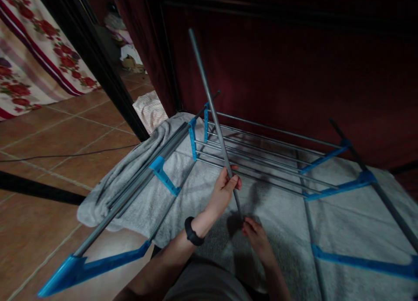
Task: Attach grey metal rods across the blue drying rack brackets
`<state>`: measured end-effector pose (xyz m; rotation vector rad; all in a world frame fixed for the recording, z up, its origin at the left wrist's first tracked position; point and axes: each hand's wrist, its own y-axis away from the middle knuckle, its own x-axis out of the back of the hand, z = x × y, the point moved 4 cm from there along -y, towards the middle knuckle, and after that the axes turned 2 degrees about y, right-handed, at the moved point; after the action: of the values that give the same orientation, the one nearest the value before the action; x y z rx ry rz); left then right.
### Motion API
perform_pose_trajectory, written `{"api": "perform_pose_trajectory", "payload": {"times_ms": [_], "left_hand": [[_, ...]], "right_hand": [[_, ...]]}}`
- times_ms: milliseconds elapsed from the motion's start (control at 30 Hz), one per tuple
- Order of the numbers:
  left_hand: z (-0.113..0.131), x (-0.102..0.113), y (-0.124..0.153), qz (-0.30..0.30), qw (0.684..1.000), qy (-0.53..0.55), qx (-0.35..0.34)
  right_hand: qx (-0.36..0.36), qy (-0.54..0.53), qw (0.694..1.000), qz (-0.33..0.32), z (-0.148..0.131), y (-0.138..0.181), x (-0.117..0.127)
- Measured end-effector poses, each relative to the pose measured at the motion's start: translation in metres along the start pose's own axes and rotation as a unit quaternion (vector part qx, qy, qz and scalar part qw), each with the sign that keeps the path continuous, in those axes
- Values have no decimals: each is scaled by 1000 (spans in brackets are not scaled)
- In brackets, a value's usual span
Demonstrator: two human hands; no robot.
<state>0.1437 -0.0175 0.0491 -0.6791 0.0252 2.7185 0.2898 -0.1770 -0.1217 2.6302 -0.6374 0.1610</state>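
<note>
Nearest bit is my grey shirt [205,288], with both arms reaching out past it. My right hand [257,238] is low down, its grip pinching the bottom end of a grey tube [215,118] between thumb and fingertips. A little further up, my left hand [225,185] has its grip wrapped around the same tube, thumb laid along it. There's a black wristband [193,232] on that arm. The tube is right in front of me, standing at a slant, with its top end leaning off to the left.

Down at the near left there's a blue bracket [75,268] on the end of a long bar, and a blue arm [365,262] sits over on the near right. All that belongs to a rack [271,128] lying across a rumpled grey blanket [274,214]. Its thin rods run from left to right behind the tube, between blue end pieces. Along the left side, a bunch of grey tubes [174,141] lies side by side.

Past that is a dark red panel [277,75]. Off to the left: brown tile floor [98,122], a black cord [72,155] across it, a striped cloth [150,109], and furthest back a rose-print curtain [48,53].
</note>
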Motion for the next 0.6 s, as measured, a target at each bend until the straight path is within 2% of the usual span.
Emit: {"api": "perform_pose_trajectory", "payload": {"times_ms": [67, 367, 500, 600], "left_hand": [[2, 2, -1, -5, 1000, -25, 0], [9, 16, -2, -35, 981, -188, -42], [10, 11, -3, -43, 971, -231, -42], [14, -1, -1, -77, 960, -264, -44]], "right_hand": [[20, 17, 999, -18, 0, -1, -3], [17, -34, 999, -16, -2, -6, -2], [12, -66, 998, 2, -4, -9, 1], [12, -79, 997, 25, -4, -15, 7]]}}
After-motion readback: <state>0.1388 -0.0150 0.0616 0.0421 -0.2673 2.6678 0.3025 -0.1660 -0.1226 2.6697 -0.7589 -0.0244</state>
